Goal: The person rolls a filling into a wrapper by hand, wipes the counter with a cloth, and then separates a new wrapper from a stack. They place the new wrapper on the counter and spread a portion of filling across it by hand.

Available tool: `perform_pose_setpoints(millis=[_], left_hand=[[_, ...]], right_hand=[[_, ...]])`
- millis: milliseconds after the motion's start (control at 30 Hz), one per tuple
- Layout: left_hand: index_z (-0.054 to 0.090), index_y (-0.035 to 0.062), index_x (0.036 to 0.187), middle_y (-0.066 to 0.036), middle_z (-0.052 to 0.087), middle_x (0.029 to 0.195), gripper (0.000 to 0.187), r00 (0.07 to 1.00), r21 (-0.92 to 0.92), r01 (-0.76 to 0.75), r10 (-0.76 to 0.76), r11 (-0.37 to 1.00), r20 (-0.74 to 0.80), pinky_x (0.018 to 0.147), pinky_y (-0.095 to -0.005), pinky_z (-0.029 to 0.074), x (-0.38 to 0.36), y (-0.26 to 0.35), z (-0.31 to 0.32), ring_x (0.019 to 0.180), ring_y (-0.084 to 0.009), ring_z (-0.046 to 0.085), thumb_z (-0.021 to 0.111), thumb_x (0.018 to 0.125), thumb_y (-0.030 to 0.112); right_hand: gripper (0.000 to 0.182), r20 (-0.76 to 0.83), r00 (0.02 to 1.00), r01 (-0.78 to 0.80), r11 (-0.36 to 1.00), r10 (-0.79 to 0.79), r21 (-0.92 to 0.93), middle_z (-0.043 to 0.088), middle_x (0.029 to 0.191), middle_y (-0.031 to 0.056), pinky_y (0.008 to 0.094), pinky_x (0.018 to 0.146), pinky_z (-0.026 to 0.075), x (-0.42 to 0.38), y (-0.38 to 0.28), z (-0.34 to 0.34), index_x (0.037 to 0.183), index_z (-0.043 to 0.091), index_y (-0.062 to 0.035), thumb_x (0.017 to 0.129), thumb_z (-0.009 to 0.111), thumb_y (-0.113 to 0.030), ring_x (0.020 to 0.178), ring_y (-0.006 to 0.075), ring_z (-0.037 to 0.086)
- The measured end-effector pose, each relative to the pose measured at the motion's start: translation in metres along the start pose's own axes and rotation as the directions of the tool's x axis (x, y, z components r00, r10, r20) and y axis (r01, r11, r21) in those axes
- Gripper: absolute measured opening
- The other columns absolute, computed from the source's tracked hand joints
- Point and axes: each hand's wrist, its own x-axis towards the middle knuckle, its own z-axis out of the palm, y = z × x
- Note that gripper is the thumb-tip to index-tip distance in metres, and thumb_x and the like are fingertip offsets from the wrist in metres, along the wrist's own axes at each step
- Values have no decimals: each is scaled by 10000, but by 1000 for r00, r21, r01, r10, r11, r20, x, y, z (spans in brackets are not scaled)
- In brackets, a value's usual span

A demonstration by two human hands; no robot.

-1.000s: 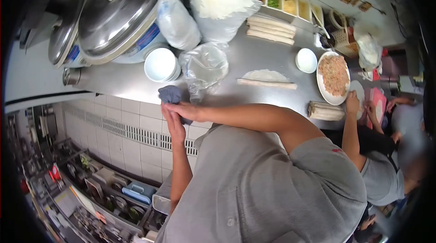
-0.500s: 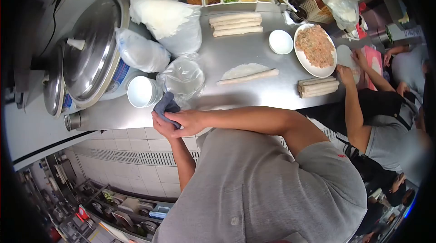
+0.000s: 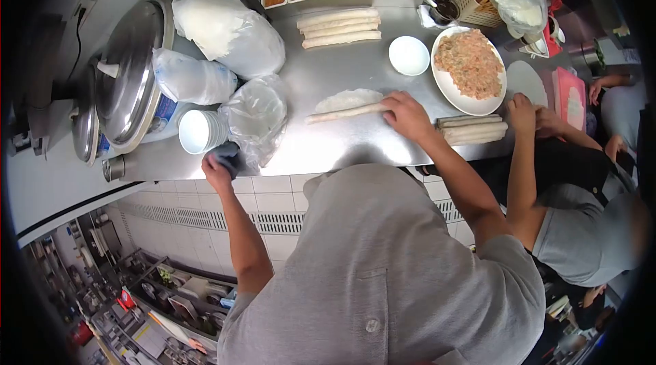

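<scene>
The right hand's [image 3: 406, 116] grip looks nearly closed, fingers curled on one end of a slender, pale dough roll [image 3: 342, 114]. The roll lies along a thin, rounded sheet [image 3: 345, 99] on the shiny metal worktop [image 3: 328, 146]. The left hand [image 3: 216, 170] grips a crumpled dark cloth [image 3: 227, 155] beside stacked white bowls [image 3: 198, 131].

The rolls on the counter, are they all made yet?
Not all, it seems. The back rolls and the bundle by the plate look rolled up. The right hand touches one roll whose pale sheet lies partly flat, so it looks half done. Plenty of meat filling is left, perhaps for more.
</scene>
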Motion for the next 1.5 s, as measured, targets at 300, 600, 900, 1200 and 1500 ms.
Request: perform_pose_setpoints(millis=[300,600,900,1200,1500], left_hand=[[536,-52,1235,-235,539,1251,455,867,272,-220,316,937,-386,1035,-473,402,-85,66,15,1188,-374,520,693,846,123],[657,73,1097,-107,623,1144,334,450,-148,-797,739,586,501,904,-434,436,-131,205,120,1036,-315,580,741,784,153],[687,100,1011,-38,648,1049,233,363,-146,-816,692,559,623,937,-450,423,-116,182,134,1016,-269,591,746,811,203],[684,103,1010,-30,641,1033,252,367,-160,-811,702,563,611,988,-457,393,-113,181,131,1012,-265,587,760,793,207],[681,101,1023,-28,636,1056,276,395,-150,-817,729,557,559,1015,-481,364,-125,197,131,1063,-256,571,763,787,217]], right_hand=[[217,6,999,46,991,-45,-128,589,1068,54,399,903,476,11,20,2,971,684,-82,758,724,-99,1051,262,549],[184,65,997,55,983,-44,-173,610,1025,38,401,889,475,15,21,2,926,680,-95,756,738,-136,1044,252,553],[201,154,988,1,986,25,-169,627,1029,34,412,917,463,17,18,-6,940,683,-103,765,755,-170,1063,248,550],[234,210,977,-20,992,46,-123,607,1059,33,422,942,446,20,19,-8,970,682,-118,775,768,-214,1106,255,531],[234,183,983,-15,994,35,-111,591,1045,51,428,927,451,22,12,-1,970,686,-123,776,770,-224,1097,268,528]])
